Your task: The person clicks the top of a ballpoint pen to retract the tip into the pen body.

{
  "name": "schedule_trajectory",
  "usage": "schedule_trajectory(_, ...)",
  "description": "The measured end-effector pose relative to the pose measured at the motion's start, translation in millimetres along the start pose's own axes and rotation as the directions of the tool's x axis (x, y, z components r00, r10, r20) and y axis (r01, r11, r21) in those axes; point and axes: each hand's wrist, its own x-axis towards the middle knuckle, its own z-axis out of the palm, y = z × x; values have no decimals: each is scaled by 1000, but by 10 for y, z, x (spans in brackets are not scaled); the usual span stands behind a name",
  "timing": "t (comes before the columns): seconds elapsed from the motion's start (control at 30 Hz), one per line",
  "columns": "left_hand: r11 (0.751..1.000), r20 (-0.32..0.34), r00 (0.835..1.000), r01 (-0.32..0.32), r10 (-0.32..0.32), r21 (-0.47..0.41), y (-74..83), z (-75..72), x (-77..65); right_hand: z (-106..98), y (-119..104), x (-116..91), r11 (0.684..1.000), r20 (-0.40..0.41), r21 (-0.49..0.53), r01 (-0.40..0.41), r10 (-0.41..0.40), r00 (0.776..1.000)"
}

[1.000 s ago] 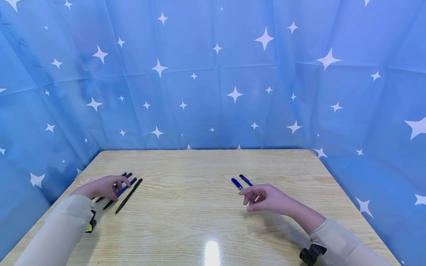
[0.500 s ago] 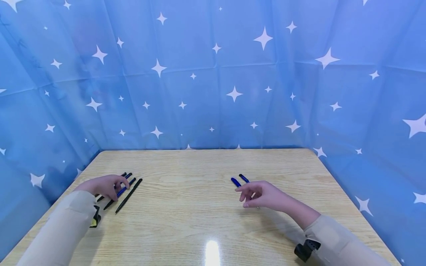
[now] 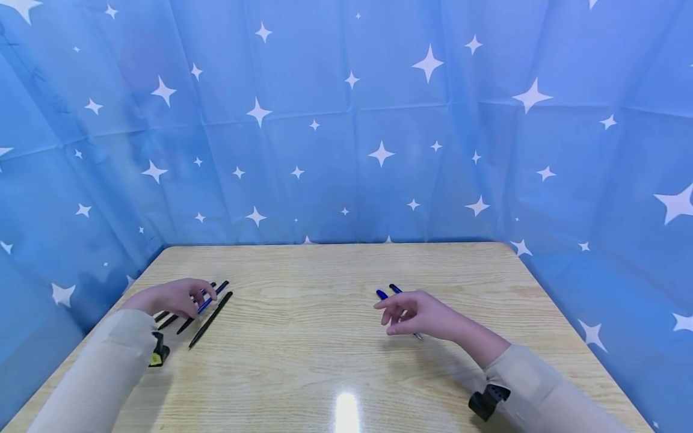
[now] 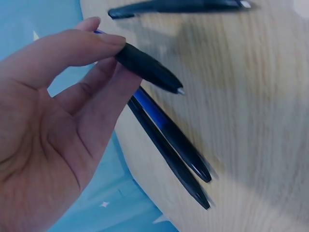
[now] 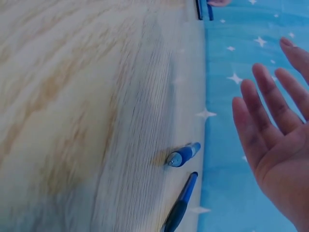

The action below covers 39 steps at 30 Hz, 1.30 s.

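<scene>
At the left of the table, my left hand [image 3: 181, 297] pinches a blue pen with a black grip [image 4: 152, 72] between thumb and fingers. Its metal tip points away from the hand in the left wrist view. Beyond it lie a blue-and-black pen [image 4: 171, 133] and a black pen [image 4: 166, 159], side by side. Another black pen [image 3: 211, 320] lies to the right of the hand. My right hand [image 3: 425, 314] hovers over the right part of the table, fingers loosely bent, holding nothing. Close by lie a thick blue pen [image 5: 184, 154] and a slimmer blue pen with dark grip [image 5: 181, 205], partly hidden in the head view.
The light wooden table [image 3: 303, 337] has a bright glare spot near its front. A blue curtain with white stars [image 3: 325, 120] hangs behind it and along both sides. Black wrist cameras sit at both sleeves.
The left hand has risen slightly, and the pinched pen has shifted up and right. The right hand has drifted left and a little away, uncovering one pen's tip.
</scene>
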Motion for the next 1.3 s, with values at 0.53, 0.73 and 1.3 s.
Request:
schedule_trajectory(0.53, 992, 10, 992, -125, 125, 9, 395, 116, 146, 26, -16, 115, 1000, -22, -22, 9, -10, 1000)
schedule_trajectory(0.73, 974, 5, 975, -221, 221, 58, 585, 165, 183, 20, -9, 142, 999, -21, -28, 21, -22, 1000)
schedule_trajectory(1.3, 943, -38, 944, -330, 328, -41, 1083, 409, 262, 20, -13, 190, 999, -47, -13, 32, -33, 998)
